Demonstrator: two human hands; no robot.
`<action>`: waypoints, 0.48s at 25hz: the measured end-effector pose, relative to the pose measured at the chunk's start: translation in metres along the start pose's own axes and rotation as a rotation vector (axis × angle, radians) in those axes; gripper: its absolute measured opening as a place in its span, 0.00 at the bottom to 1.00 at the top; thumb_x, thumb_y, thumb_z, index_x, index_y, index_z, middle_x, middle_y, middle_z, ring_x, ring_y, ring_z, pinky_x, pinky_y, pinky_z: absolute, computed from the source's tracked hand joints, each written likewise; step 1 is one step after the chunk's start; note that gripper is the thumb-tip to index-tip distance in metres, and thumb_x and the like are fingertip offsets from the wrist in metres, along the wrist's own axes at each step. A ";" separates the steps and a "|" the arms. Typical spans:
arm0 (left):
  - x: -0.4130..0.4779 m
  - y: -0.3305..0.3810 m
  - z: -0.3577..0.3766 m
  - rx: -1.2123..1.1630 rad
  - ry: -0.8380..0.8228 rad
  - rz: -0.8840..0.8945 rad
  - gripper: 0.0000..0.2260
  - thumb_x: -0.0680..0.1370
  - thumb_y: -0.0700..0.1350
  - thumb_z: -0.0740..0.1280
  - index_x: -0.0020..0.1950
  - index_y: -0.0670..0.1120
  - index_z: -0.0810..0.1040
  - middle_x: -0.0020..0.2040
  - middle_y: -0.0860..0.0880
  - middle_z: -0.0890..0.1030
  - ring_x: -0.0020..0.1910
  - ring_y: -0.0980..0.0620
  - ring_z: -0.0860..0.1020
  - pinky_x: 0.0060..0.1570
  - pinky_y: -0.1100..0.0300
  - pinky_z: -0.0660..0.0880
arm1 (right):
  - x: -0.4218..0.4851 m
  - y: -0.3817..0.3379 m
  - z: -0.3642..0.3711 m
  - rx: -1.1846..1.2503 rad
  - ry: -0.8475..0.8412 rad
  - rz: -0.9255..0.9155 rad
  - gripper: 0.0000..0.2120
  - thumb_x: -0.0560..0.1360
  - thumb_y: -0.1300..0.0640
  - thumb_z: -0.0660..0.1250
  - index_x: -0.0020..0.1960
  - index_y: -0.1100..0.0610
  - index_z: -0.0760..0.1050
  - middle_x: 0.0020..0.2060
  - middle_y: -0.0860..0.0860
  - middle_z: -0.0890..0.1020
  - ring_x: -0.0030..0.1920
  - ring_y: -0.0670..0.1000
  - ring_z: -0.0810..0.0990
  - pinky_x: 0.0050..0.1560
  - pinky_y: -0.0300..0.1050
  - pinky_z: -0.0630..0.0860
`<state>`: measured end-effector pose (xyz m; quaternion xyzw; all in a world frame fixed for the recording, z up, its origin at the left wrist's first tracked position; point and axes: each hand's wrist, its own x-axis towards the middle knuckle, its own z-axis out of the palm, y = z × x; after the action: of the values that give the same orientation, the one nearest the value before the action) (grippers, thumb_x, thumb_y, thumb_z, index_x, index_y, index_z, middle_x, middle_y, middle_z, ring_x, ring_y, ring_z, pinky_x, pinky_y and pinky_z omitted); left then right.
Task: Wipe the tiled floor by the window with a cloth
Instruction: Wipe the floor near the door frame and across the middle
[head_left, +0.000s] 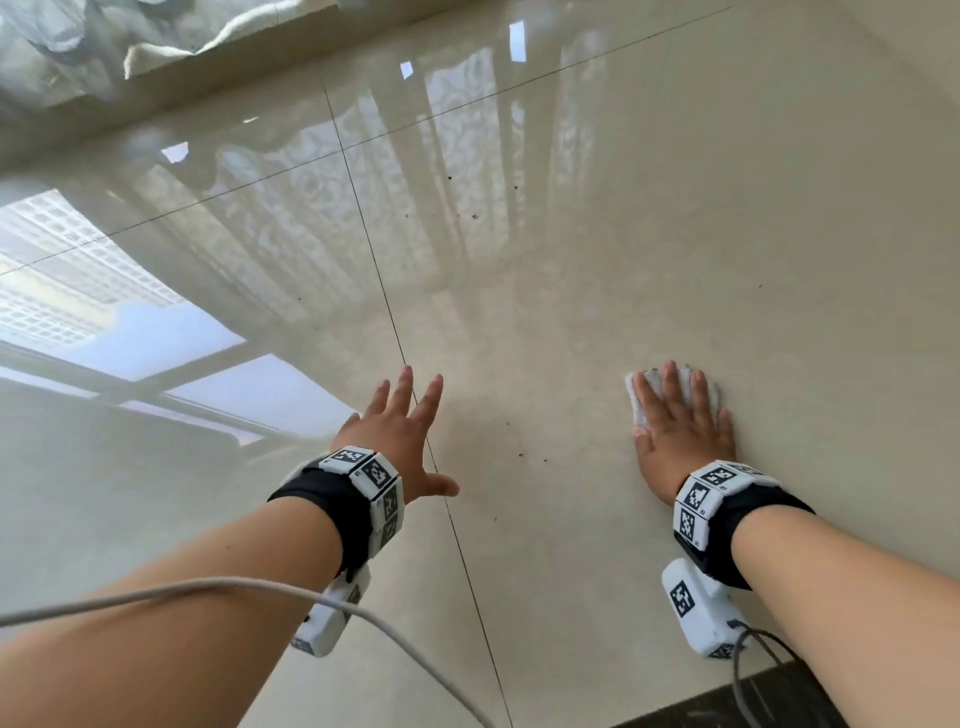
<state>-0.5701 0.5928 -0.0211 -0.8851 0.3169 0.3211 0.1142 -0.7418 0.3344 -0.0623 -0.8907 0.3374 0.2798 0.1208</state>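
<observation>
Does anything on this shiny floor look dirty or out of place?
Yes: small dark specks dot the tiled floor, some between the left hand and the right hand pressing the cloth, more farther ahead.

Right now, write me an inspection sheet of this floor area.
Surface: glossy beige tiled floor, window reflected at left.
Job's things: white cloth flat on the floor under the right hand.
Clutter: dark specks between the hands and farther ahead.
Hands: left hand spread, holding nothing; right hand pressing flat on the cloth.
Cables: pale cable across the left forearm; dark cable by the right wrist.
Surroundings: sheer curtain at top left.
</observation>
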 end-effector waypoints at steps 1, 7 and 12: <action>0.000 0.002 0.002 -0.001 -0.006 -0.003 0.59 0.66 0.72 0.70 0.75 0.58 0.28 0.78 0.50 0.32 0.79 0.46 0.40 0.74 0.45 0.59 | 0.001 -0.001 0.000 0.006 0.006 0.005 0.30 0.82 0.49 0.47 0.76 0.41 0.30 0.75 0.44 0.28 0.75 0.52 0.28 0.75 0.56 0.38; -0.003 0.005 0.020 -0.047 -0.066 -0.049 0.62 0.63 0.71 0.73 0.75 0.57 0.27 0.78 0.50 0.31 0.79 0.46 0.39 0.73 0.42 0.60 | -0.012 -0.037 0.012 0.020 0.015 -0.149 0.31 0.82 0.48 0.47 0.75 0.40 0.29 0.72 0.43 0.24 0.74 0.52 0.27 0.74 0.58 0.38; -0.012 0.006 0.033 -0.094 -0.090 -0.070 0.64 0.61 0.69 0.76 0.77 0.54 0.31 0.78 0.49 0.31 0.78 0.46 0.36 0.72 0.43 0.62 | -0.032 -0.078 0.023 0.023 0.029 -0.310 0.31 0.82 0.48 0.48 0.76 0.39 0.30 0.70 0.41 0.24 0.74 0.50 0.26 0.73 0.58 0.34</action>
<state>-0.5976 0.6077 -0.0387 -0.8847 0.2648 0.3709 0.0977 -0.7188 0.4188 -0.0610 -0.9345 0.2009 0.2410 0.1680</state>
